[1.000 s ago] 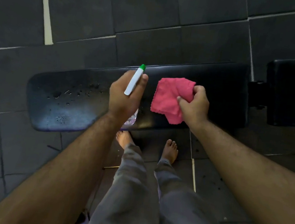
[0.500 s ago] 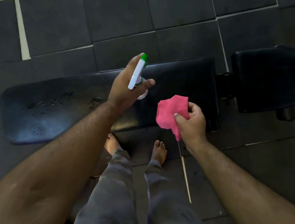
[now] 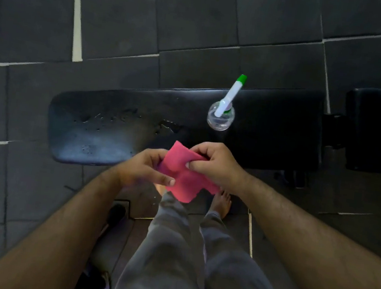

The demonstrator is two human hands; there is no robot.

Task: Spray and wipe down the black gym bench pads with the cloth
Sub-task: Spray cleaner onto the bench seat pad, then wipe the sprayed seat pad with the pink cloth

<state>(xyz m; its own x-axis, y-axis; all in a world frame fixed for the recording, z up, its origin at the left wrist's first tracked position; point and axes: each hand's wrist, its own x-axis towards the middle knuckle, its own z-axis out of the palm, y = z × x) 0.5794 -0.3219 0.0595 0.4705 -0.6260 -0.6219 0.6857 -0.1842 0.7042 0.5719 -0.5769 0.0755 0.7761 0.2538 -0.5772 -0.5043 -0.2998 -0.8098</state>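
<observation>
Since half a second ago, the left hand (image 3: pixel 144 171) has let go of the clear plastic spray bottle with the white-and-green nozzle (image 3: pixel 222 111), which now stands upright on the long black padded gym bench pad (image 3: pixel 270 127), and it has joined the right hand (image 3: pixel 215 165) on the pink square cloth (image 3: pixel 180 179). Both hands pinch the cloth between thumb and fingers, holding it in the air just in front of the pad's near edge. Droplets and a wet sheen (image 3: pixel 106 122) lie on the pad's left half. A second black pad (image 3: pixel 378 126) sits to the right, joined by a dark bracket. Dark square rubber floor tiles (image 3: pixel 118 22) with pale seams cover the floor, with a pale strip at the top left. Grey trousers (image 3: pixel 171 250) and a bare foot (image 3: pixel 222 202) stand below the hands.
</observation>
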